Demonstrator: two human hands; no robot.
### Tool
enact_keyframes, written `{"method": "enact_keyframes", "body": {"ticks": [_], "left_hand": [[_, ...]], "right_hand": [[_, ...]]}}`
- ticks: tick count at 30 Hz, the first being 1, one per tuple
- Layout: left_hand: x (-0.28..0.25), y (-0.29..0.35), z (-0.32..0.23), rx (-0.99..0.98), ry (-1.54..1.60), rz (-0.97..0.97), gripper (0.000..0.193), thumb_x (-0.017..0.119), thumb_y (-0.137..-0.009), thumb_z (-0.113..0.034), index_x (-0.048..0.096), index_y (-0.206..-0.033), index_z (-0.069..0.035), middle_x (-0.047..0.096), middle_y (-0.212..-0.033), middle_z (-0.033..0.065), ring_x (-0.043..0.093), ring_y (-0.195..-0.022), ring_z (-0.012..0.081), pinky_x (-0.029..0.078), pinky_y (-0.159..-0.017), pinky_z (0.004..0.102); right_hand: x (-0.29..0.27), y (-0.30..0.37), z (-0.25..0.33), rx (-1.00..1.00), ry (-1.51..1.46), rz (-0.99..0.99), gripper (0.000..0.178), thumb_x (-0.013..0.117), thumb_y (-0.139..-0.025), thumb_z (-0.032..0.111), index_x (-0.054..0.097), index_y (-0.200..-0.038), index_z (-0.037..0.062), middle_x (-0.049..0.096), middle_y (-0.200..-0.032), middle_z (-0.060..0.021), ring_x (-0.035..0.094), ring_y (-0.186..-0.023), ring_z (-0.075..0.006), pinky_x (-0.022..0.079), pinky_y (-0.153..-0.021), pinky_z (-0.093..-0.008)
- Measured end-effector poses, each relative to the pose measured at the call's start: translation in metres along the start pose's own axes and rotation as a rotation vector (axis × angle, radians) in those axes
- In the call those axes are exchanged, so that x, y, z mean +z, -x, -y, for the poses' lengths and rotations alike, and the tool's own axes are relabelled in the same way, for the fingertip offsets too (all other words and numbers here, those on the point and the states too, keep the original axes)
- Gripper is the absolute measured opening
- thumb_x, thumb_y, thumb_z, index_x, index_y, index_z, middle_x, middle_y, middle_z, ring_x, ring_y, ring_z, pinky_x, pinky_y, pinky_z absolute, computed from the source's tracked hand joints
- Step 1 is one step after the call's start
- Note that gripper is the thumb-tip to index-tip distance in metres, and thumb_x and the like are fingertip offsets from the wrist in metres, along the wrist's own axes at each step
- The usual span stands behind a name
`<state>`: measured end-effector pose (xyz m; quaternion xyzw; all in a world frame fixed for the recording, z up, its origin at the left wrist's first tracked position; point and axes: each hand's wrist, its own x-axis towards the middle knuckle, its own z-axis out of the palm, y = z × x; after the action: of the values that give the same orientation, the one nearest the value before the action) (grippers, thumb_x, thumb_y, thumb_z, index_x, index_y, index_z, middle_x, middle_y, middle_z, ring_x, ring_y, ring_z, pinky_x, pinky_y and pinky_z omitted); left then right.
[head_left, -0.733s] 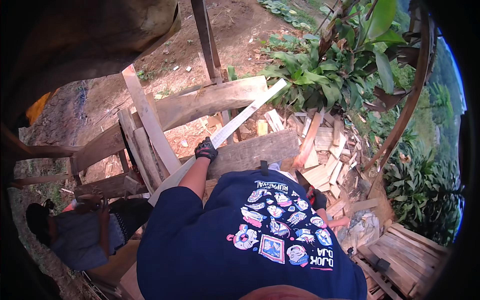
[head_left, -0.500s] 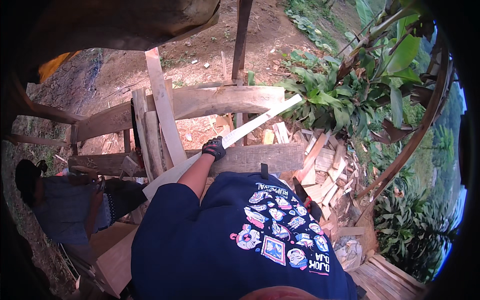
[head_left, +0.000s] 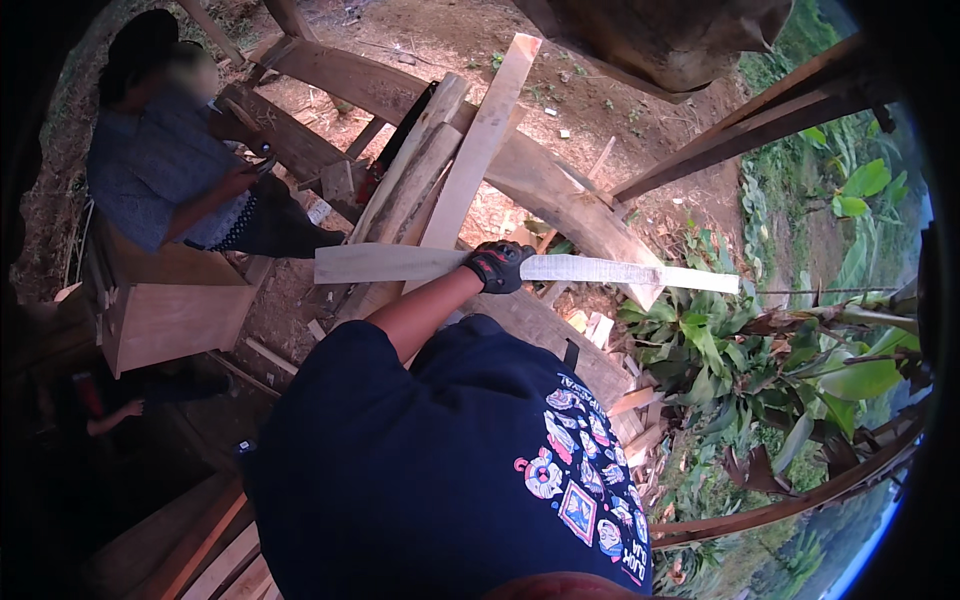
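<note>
My left hand, in a black glove with red marks, is closed around a long, thin wooden board. The board lies nearly level across the view, its darker, wider end to the left and its pale, narrow end to the right. Under and beyond it are a leaning plank and rough timber pieces. A thick beam passes beneath the board's right part. My right hand is out of view.
At the left, a person sits holding a small dark object. Beside them stands a wooden box. Another person's hand shows in the shade at lower left. Wood offcuts and leafy plants lie to the right; a post slants behind.
My view has turned to the left, bringing the seated person and box further in. The board now lies nearly level, still in my left hand. My right hand's red-and-black patch has gone from sight.
</note>
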<state>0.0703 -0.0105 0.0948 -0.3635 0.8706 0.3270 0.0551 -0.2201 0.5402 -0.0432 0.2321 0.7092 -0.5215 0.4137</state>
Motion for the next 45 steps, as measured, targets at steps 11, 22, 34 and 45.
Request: {"method": "enact_keyframes", "body": {"ticks": [11,22,34,45], "left_hand": [[-0.128,0.108,-0.015,-0.006,-0.069,-0.253,0.050,0.070,-0.086,-0.016,0.066,-0.136,-0.011,0.074,-0.123,0.0177,0.071,-0.118,0.0391,0.056,-0.104,0.0520],[-0.183,0.030,-0.072,0.125,-0.427,-0.293,0.053,0.066,-0.084,-0.006,0.069,-0.136,-0.018,0.070,-0.129,0.0103,0.060,-0.135,0.0298,0.017,-0.127,0.0770],[-0.183,-0.154,-0.044,0.212,-1.040,-0.109,0.029,0.065,-0.099,-0.014,0.075,-0.124,-0.024,0.072,-0.116,0.0032,0.063,-0.127,0.0270,0.026,-0.115,0.0873],[-0.072,-0.128,-0.037,0.146,-0.765,0.048,0.039,0.066,-0.094,-0.011,0.072,-0.132,-0.021,0.068,-0.129,0.0080,0.059,-0.135,0.0299,0.026,-0.119,0.0838]], "right_hand": [[0.001,-0.030,0.031,-0.023,0.011,0.046,0.021,0.064,-0.097,0.024,0.060,-0.078,0.0166,0.061,-0.070,-0.0001,0.058,-0.055,-0.0161,0.049,-0.051,-0.0372],[-0.039,-0.059,0.034,-0.102,-0.171,0.026,0.021,0.064,-0.097,0.024,0.057,-0.077,0.0196,0.059,-0.070,0.0021,0.056,-0.055,-0.0151,0.048,-0.052,-0.0369],[-0.146,-0.002,-0.116,-0.336,0.302,-0.297,0.023,0.064,-0.101,0.027,0.067,-0.086,0.0097,0.065,-0.072,-0.0048,0.065,-0.058,-0.0171,0.053,-0.053,-0.0358],[-0.101,0.080,-0.125,0.058,0.111,-0.301,0.011,0.065,-0.099,0.014,0.069,-0.103,0.0047,0.062,-0.071,-0.0032,0.061,-0.055,-0.0145,0.048,-0.049,-0.0320]]}}
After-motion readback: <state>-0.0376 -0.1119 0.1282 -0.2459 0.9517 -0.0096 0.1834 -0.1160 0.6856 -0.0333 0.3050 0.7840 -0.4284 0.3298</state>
